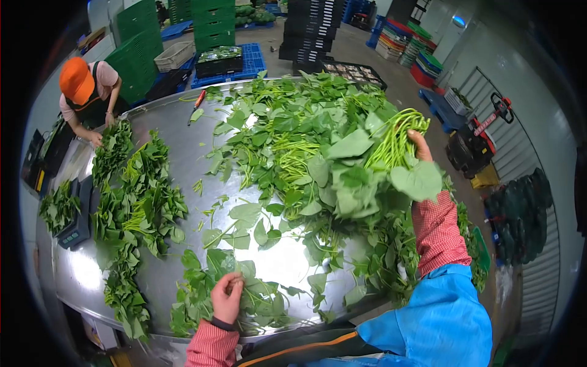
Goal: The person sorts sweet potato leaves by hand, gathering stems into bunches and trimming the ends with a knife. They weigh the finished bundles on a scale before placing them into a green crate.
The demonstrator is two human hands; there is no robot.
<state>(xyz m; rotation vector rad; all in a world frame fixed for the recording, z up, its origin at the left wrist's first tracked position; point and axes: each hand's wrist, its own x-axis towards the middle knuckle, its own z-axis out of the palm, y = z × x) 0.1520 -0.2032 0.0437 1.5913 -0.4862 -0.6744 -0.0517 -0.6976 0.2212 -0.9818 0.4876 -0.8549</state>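
Observation:
My right hand (419,147) is wrapped round a thick bunch of leafy greens (391,147), with pale green stems bundled near the fingers and broad leaves hanging to the left. It is lifted over a large heap of the same greens (287,110) on the metal table (177,116). My left hand (227,298) is low at the table's near edge, its fingertips pinched together beside a small pile of leaves (202,281). What is between those fingertips, if anything, is too small to tell. Loose leaves and stems (244,217) lie between the two hands.
Bundled greens (137,202) line the table's left side, near a scale (74,214) with greens on it. A red-handled knife (197,105) lies at the back. A co-worker in an orange cap (77,81) handles greens at far left. Crates (214,27) and a pallet jack (474,144) stand beyond.

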